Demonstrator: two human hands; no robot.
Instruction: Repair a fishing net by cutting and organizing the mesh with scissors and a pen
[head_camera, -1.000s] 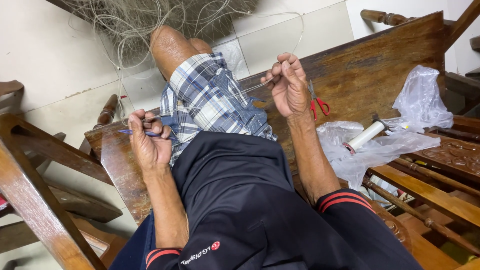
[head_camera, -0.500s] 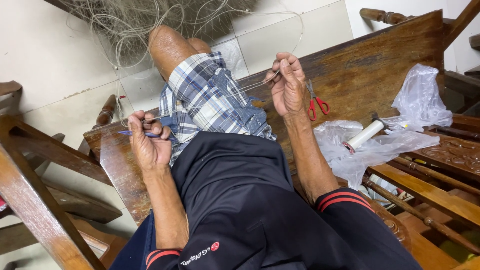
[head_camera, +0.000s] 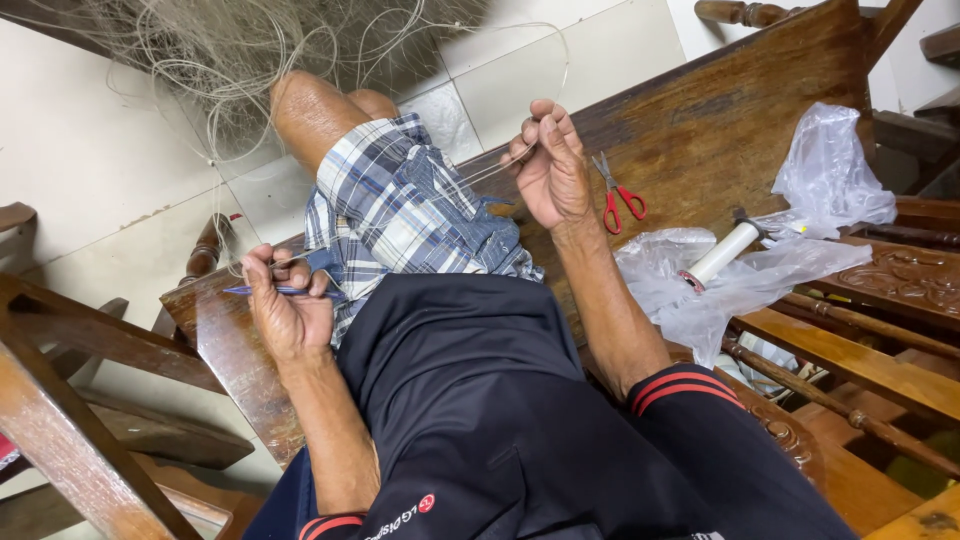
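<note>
You sit on a dark wooden bench (head_camera: 700, 110) with a leg in plaid shorts (head_camera: 400, 210) stretched across it. Your left hand (head_camera: 285, 305) rests at the bench's near front edge, left of the shorts, fingers curled and pinching a slim blue netting needle (head_camera: 262, 291) that lies crosswise in the grip. Your right hand (head_camera: 550, 165) is raised over the bench seat, just right of the shorts, fingertips pressed together on pale fishing line (head_camera: 480, 172). That line runs taut from the right hand across the shorts toward the left hand. Beyond your knee, past the bench's front edge, a loose tangle of net (head_camera: 230, 50) hangs over the tiled floor. On the bench seat, just right of your right hand, lie red-handled scissors (head_camera: 615, 195). Farther right on the bench sit crumpled clear plastic bags (head_camera: 720, 285) with a white spool (head_camera: 722, 252) lying among them.
</note>
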